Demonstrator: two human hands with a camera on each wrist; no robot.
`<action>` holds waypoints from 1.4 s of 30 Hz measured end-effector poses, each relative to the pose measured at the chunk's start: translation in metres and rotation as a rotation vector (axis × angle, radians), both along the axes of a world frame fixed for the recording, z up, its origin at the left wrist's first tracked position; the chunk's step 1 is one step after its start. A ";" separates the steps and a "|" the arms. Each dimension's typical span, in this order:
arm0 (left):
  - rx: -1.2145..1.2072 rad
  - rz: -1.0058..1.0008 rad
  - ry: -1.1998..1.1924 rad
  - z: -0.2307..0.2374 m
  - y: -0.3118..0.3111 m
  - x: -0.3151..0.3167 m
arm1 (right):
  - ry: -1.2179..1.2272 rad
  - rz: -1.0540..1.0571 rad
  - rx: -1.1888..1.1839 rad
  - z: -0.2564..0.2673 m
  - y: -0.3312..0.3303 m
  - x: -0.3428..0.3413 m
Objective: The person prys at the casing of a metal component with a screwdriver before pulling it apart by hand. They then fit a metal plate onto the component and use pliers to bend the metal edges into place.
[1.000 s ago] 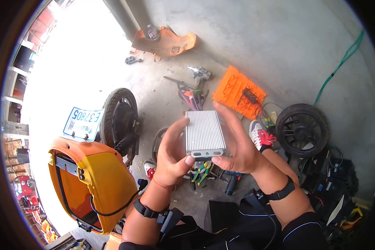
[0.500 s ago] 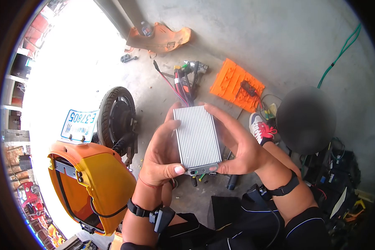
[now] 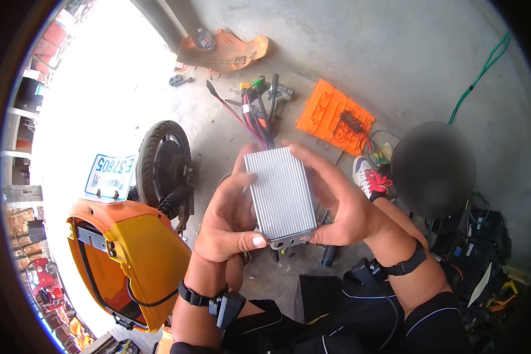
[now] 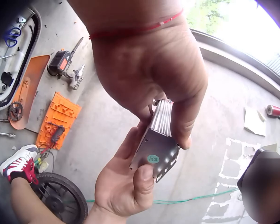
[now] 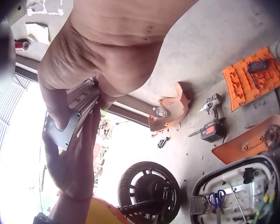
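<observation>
Both hands hold a silver motor controller [image 3: 282, 192], a finned aluminium box, in front of the body. My left hand [image 3: 221, 215] grips its left side, thumb at the near lower corner. On the opposite side my right hand [image 3: 343, 212] has its fingers along the edge and its thumb by the near end. Several cables [image 3: 255, 118] extend beyond the controller's far end. In the left wrist view a dark end plate [image 4: 154, 156] shows a round green sticker [image 4: 153, 159], with the right thumb against the plate. The controller's underside is hidden in the head view.
An orange ribbed panel [image 3: 330, 118] with a black device [image 3: 352, 122] lies on the floor ahead. A wheel [image 3: 166, 162] and a yellow-orange scooter body [image 3: 141, 259] stand at left. Farther off is an orange cover [image 3: 230, 53]. In the left wrist view another wheel [image 4: 56, 200] lies near a shoe [image 4: 19, 163].
The controller and both hands have moved slightly left in the head view, and the box has tilted so more of its finned face shows. Its cables have come into view beyond the far end.
</observation>
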State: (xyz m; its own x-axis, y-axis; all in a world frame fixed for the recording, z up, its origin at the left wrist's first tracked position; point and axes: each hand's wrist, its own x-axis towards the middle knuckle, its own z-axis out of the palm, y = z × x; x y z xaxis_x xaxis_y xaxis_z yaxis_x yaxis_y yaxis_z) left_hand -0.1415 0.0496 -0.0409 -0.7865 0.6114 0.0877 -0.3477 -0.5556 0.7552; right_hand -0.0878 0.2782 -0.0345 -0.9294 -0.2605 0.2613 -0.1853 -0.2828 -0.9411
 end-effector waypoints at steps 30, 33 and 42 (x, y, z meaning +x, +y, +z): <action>-0.529 0.718 -0.314 0.011 -0.049 -0.026 | -0.437 -0.072 1.280 -0.257 -0.080 0.013; -0.478 0.843 -0.418 0.003 -0.057 -0.026 | -0.389 -0.094 1.331 -0.306 -0.113 0.029; -0.628 0.614 -0.588 0.012 -0.059 -0.004 | -0.239 -0.249 1.606 -0.383 -0.151 0.050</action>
State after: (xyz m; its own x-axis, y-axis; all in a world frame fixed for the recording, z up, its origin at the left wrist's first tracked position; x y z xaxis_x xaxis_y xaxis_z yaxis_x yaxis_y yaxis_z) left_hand -0.1450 -0.0094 -0.0287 -0.7919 -0.1022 -0.6021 -0.5446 -0.3281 0.7719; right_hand -0.0380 0.1272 -0.4170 -0.9646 0.0461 -0.2598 0.1095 0.9658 -0.2351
